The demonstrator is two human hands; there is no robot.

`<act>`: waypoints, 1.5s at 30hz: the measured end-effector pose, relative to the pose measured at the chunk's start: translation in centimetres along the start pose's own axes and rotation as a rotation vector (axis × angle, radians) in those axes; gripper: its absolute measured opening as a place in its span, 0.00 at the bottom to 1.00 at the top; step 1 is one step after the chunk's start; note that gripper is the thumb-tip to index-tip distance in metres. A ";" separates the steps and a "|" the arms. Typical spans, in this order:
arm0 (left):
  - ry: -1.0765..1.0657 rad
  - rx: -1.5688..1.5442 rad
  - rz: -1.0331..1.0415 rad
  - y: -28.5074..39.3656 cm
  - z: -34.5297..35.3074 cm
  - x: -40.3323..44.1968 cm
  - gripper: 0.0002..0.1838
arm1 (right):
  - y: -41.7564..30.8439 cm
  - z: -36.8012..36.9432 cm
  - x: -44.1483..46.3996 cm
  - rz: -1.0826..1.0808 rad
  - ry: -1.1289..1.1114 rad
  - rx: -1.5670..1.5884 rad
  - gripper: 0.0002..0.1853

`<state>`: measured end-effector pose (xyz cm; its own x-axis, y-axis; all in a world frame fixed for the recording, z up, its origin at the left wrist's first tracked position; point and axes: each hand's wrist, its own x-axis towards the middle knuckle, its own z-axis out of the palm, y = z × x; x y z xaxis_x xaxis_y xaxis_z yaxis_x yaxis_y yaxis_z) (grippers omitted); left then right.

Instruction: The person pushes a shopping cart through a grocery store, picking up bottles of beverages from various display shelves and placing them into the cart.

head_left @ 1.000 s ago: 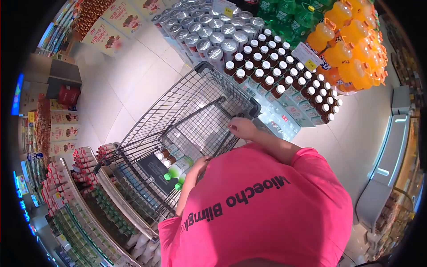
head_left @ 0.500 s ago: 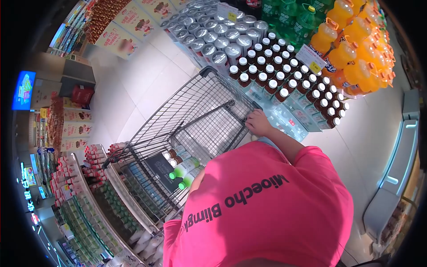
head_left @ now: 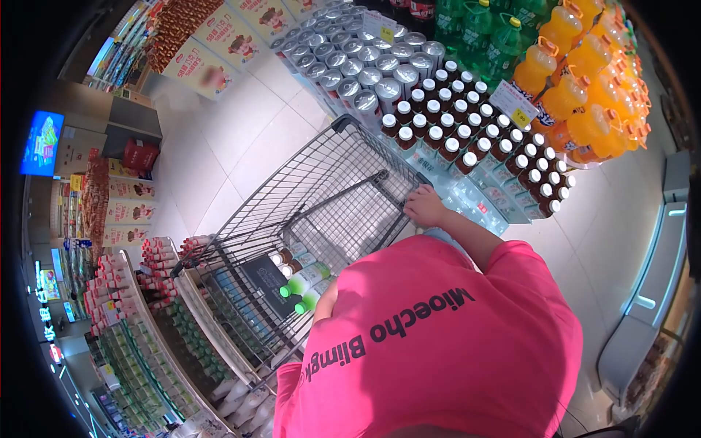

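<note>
Cart (head_left: 350, 219) long axis slants upper right to lower left, right hand (head_left: 424, 206) curled on edge, left hand (head_left: 326, 302) mostly hidden, can't tell

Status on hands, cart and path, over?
Right hand curled on cart; left hand mostly hidden by shirt. Green-capped bottles in cart. Drinks display close on right.

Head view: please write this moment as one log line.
right hand: on cart edge; left arm: mostly hidden by shirt; cart contents: green-capped bottles, brown bottles
</note>
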<state>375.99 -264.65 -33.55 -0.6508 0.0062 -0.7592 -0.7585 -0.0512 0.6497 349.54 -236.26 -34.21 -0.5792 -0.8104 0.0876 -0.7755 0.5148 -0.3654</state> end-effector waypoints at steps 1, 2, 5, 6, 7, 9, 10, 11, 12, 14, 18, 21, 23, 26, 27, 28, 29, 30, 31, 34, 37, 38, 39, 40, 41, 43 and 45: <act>-0.002 0.001 0.000 0.1 0.0 0.0 0.20 | -0.1 -0.1 0.1 -0.005 -0.023 -0.023 0.12; -0.003 -0.004 0.004 0.2 0.0 -0.1 0.20 | -0.2 -0.1 0.2 -0.009 -0.047 -0.045 0.12; -0.001 -0.011 0.016 0.1 -0.1 -0.3 0.20 | -0.2 0.3 0.2 -0.047 -0.011 -0.070 0.12; 0.000 -0.011 0.021 0.1 -0.2 -0.3 0.20 | -0.2 0.6 0.2 -0.064 0.016 -0.071 0.12; 0.002 -0.011 0.024 0.1 -0.2 -0.1 0.20 | -0.1 0.9 0.3 -0.091 0.073 -0.074 0.13; 0.003 -0.015 0.028 0.1 -0.4 -0.2 0.20 | -0.1 1.1 0.4 -0.143 0.185 -0.079 0.13; 0.005 -0.016 0.030 0.0 -0.5 -0.2 0.20 | -0.2 1.1 0.5 -0.110 0.107 -0.097 0.13; 0.008 -0.020 0.029 -0.1 -0.5 -0.2 0.20 | -0.3 1.0 0.7 -0.078 0.027 -0.116 0.14; 0.010 -0.022 0.033 -0.1 -0.6 -0.3 0.20 | -0.6 0.9 1.0 -0.046 -0.052 -0.135 0.14; 0.016 -0.026 0.032 -0.2 -0.8 -0.3 0.19 | -0.7 0.8 1.7 -0.035 -0.161 -0.165 0.15; 0.021 -0.024 0.029 -0.5 -1.3 -0.5 0.19 | -1.4 0.6 3.5 0.064 -0.328 -0.230 0.15; 0.025 -0.023 0.027 -0.6 -1.7 -0.7 0.19 | -1.8 0.3 5.1 0.137 -0.490 -0.230 0.14; 0.026 -0.022 0.021 -0.7 -2.0 -1.0 0.19 | -1.8 0.3 5.7 0.159 -0.504 -0.206 0.13; 0.028 -0.023 0.012 -0.9 -2.4 -1.1 0.18 | -2.1 0.3 6.7 0.225 -0.541 -0.168 0.12; 0.025 -0.027 0.008 -1.0 -2.6 -1.3 0.18 | -2.2 0.4 6.9 0.252 -0.556 -0.155 0.11; 0.025 -0.028 0.004 -1.1 -2.8 -1.4 0.18 | -2.3 0.4 6.9 0.256 -0.535 -0.149 0.11; 0.027 -0.029 0.001 -1.2 -2.9 -1.6 0.18 | -2.5 0.5 6.9 0.260 -0.514 -0.143 0.10; 0.028 -0.029 -0.003 -1.3 -3.0 -1.7 0.18 | -2.7 0.7 6.8 0.264 -0.493 -0.137 0.10; 0.029 -0.036 -0.005 -1.5 -3.3 -1.9 0.18 | -2.9 1.0 6.7 0.264 -0.459 -0.136 0.10; 0.029 -0.036 -0.007 -1.5 -3.7 -1.5 0.18 | -2.8 2.2 5.9 0.216 -0.277 -0.106 0.09; 0.035 -0.043 -0.007 -1.9 -4.2 -1.7 0.18 | -2.7 3.0 5.3 0.125 -0.037 -0.042 0.09; 0.035 -0.045 -0.008 -2.0 -4.3 -1.5 0.18 | -2.8 3.3 5.3 0.129 -0.023 -0.036 0.10; 0.033 -0.045 -0.007 -1.9 -4.5 -1.3 0.17 | -3.0 3.3 5.4 0.133 -0.008 -0.030 0.10; 0.030 -0.045 -0.004 -1.9 -4.7 -1.2 0.17 | -3.1 3.2 5.5 0.134 -0.040 -0.040 0.10; 0.028 -0.042 0.001 -1.8 -4.9 -0.9 0.17 | -3.1 3.1 5.6 0.135 -0.071 -0.050 0.10; 0.028 -0.048 0.006 -2.0 -5.2 -1.1 0.17 | -3.3 2.9 6.0 0.135 -0.186 -0.083 0.09; 0.026 -0.044 0.004 -1.8 -5.6 -0.6 0.17 | -3.4 2.3 6.8 0.136 -0.353 -0.129 0.09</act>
<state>378.01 -270.14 -34.47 -0.6519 -0.0200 -0.7581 -0.7535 -0.0956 0.6505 348.76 -244.18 -34.55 -0.5745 -0.7670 -0.2858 -0.7359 0.6368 -0.2299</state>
